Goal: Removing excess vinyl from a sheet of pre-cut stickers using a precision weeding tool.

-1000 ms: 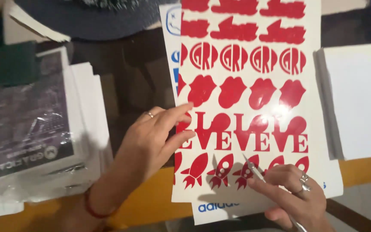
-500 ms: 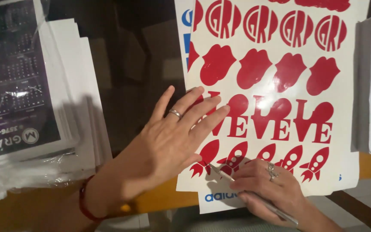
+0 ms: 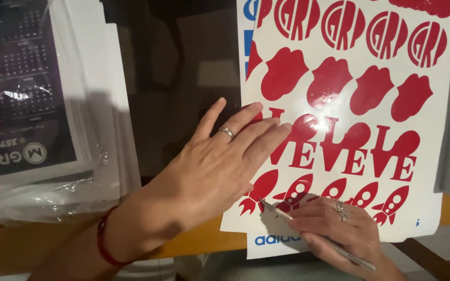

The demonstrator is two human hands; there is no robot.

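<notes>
Left hand (image 3: 212,166) flat, holding nothing, on sticker sheet (image 3: 339,119); right hand (image 3: 334,229) grips blade tool (image 3: 287,214), tip hidden

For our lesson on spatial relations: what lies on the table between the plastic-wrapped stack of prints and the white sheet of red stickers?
In the head view, only bare dark glass tabletop; lower down, the left hand crosses it onto the sticker sheet, away from the wrapped stack.

We see a glossy sheet of red vinyl stickers (image 3: 350,119) on smooth white backing paper, a glare spot shining near its middle. Our left hand (image 3: 214,166) lies flat on that slick surface and wears a polished metal ring (image 3: 227,132) (a red cord bracelet (image 3: 105,244) sits at the wrist). Our right hand (image 3: 334,229) grips a thin metal blade tool (image 3: 282,212). The table edge (image 3: 204,242) looks like smooth varnished wood. Crinkled clear plastic wrap (image 3: 42,198) covers a paper stack.
</notes>
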